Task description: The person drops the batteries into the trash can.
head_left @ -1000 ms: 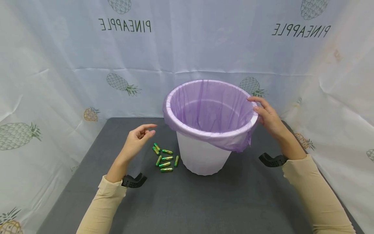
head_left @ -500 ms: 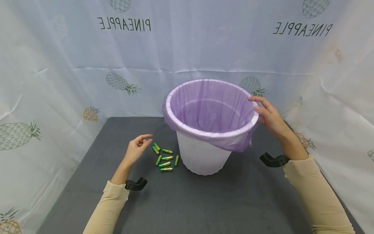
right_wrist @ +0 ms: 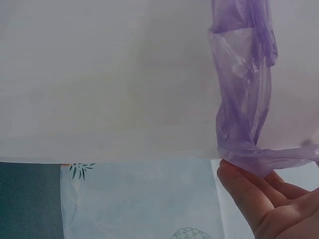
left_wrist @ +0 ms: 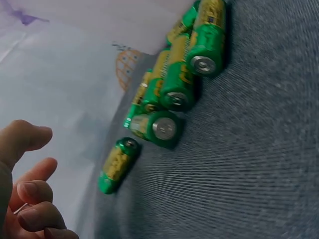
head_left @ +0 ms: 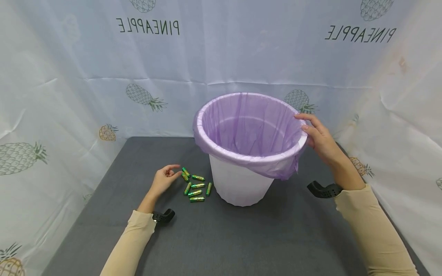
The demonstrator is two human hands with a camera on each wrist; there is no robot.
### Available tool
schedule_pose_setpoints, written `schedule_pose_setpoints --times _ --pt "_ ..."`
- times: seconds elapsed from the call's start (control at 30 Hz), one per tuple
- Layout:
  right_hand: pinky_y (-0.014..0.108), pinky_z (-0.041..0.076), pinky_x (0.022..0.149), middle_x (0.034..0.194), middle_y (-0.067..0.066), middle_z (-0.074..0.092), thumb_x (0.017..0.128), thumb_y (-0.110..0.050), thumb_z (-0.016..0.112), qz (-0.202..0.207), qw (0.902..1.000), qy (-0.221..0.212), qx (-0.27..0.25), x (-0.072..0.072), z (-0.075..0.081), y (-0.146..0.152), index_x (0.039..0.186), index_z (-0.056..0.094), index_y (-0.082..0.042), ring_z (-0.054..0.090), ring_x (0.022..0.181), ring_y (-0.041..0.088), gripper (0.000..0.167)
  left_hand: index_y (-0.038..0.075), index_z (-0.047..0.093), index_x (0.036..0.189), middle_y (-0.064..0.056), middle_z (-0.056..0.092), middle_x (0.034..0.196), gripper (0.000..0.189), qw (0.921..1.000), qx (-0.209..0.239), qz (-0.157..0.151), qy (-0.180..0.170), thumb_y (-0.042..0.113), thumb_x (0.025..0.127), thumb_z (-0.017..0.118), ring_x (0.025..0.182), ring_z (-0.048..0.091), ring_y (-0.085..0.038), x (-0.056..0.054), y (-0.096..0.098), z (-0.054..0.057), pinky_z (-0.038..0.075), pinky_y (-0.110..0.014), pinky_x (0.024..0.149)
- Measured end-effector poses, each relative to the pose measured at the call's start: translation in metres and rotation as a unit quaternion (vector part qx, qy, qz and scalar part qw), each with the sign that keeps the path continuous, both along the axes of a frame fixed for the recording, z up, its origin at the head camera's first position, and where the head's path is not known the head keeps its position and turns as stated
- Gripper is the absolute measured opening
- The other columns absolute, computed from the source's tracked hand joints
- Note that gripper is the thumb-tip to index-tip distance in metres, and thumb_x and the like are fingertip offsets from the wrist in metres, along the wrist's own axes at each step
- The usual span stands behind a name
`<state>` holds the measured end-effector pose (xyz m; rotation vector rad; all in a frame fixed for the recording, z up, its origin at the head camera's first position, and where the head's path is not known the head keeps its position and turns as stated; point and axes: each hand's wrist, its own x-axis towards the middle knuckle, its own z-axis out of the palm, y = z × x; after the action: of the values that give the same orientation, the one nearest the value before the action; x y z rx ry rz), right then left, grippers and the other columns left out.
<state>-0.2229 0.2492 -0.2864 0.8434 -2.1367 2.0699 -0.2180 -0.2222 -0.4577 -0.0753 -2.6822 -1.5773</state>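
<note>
A white trash bin [head_left: 239, 184], lined with a purple plastic bag [head_left: 272, 168] folded over its rim, stands in the middle of the head view. My right hand [head_left: 321, 142] grips the bin's right rim, fingers over the bag's edge; the right wrist view shows those fingers [right_wrist: 249, 194] against the bag from below. To the left of the bin lie several green-and-gold batteries [head_left: 197, 186] on the table. Beside their left end is my left hand [head_left: 164, 181], thumb and index finger apart. Nothing is in its fingers [left_wrist: 37, 214], which sit off the nearest battery [left_wrist: 117, 164] in the left wrist view.
The dark grey tabletop [head_left: 214, 237] runs under everything. White curtains with pineapple prints [head_left: 190, 57] hang behind and at both sides. Black wrist mounts [head_left: 164, 216] sit on both forearms.
My left hand has come down and slightly right, from above the tabletop to right beside the batteries. The right hand keeps its grip on the bin rim, which stays in place.
</note>
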Motion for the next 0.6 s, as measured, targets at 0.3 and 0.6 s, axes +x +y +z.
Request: schedule_pose_setpoints --times 0.3,0.6 --pt "0.016 0.054 0.074 0.115 -0.003 0.057 0.102 -0.009 0.039 0.005 0.9999 -0.008 -0.008 -0.001 0.001 -0.001 0.126 0.054 -0.022 0.065 0.093 0.002 0.031 -0.001 0.064 0.118 0.005 0.036 0.065 0.038 0.9999 -0.006 0.013 -0.006 0.02 0.088 0.071 0.053 0.029 -0.002 -0.007 -0.001 -0.017 0.031 -0.02 0.057" --pt "0.016 0.054 0.073 0.116 -0.003 0.056 0.102 -0.008 0.038 0.011 0.9998 -0.007 -0.017 0.0 0.001 -0.002 0.126 0.054 -0.02 0.065 0.093 0.002 0.031 -0.001 0.063 0.118 0.006 0.035 0.061 0.045 0.9967 -0.077 0.011 -0.023 0.022 0.083 0.076 0.052 0.029 -0.006 -0.01 0.0 -0.022 0.031 -0.022 0.058"
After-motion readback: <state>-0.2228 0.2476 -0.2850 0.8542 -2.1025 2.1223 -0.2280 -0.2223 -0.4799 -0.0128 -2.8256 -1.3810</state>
